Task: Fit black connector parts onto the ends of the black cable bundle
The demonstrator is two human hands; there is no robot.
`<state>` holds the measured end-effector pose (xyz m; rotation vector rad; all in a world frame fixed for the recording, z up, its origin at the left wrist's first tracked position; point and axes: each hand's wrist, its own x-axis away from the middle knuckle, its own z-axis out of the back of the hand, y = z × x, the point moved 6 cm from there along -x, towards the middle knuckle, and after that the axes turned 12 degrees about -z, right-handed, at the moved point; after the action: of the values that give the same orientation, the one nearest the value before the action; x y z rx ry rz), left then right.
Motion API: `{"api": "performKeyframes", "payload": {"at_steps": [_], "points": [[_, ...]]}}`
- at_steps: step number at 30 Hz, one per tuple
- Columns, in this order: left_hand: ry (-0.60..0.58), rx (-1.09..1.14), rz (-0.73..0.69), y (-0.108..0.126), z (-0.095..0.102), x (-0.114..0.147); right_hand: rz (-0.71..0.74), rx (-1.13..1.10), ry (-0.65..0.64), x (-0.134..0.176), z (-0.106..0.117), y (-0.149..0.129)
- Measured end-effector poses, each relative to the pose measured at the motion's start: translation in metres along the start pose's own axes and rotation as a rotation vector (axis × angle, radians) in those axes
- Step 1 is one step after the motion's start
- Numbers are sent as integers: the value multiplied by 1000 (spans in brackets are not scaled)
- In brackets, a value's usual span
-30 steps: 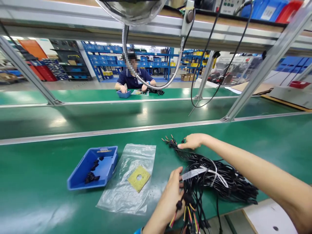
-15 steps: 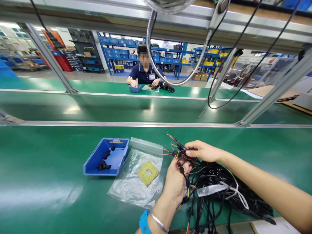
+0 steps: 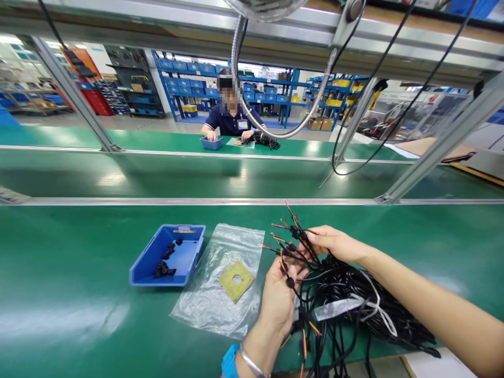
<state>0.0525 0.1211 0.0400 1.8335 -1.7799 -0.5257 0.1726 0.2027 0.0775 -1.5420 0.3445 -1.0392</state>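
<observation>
A large bundle of black cables [image 3: 354,289] lies on the green bench, with a white tie and a clear strip around it. My left hand [image 3: 277,289] is closed around several cable ends fitted with small black pieces, their red, yellow and black wires bare at the tips. Just to the right, my right hand [image 3: 334,243] pinches other cable ends of the same bundle from above. More wire ends hang down below my left wrist. Left of my hands lies a clear zip bag [image 3: 205,294] with a yellow square pad [image 3: 237,282] that has a round hole.
A blue bin [image 3: 136,278] with several small black parts [image 3: 163,269] stands left of the bag. A metal rail [image 3: 197,201] crosses behind it. Metal posts and a flexible metal conduit [image 3: 315,107] hang or stand ahead. Across the bench sits a co-worker [image 3: 232,118] with a similar bin and cables.
The cable ends are fanned out more and point further upward between my hands. My right hand has shifted slightly right relative to the bag. The camera view has turned slightly.
</observation>
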Motion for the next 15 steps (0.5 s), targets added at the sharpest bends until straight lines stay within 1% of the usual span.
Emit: {"api": "performKeyframes", "payload": {"at_steps": [6,10,12,15], "points": [[0,-1,24,-1,6,1,15,56,-4,-3,-1,3],[19,8,40,-1,7,1,23,176,7,-2,-4,-3],[64,17,53,-2,10,0,14,284,26,6,-4,-9],[183,21,101,-6,20,0,-37,460,101,27,6,-14]]}}
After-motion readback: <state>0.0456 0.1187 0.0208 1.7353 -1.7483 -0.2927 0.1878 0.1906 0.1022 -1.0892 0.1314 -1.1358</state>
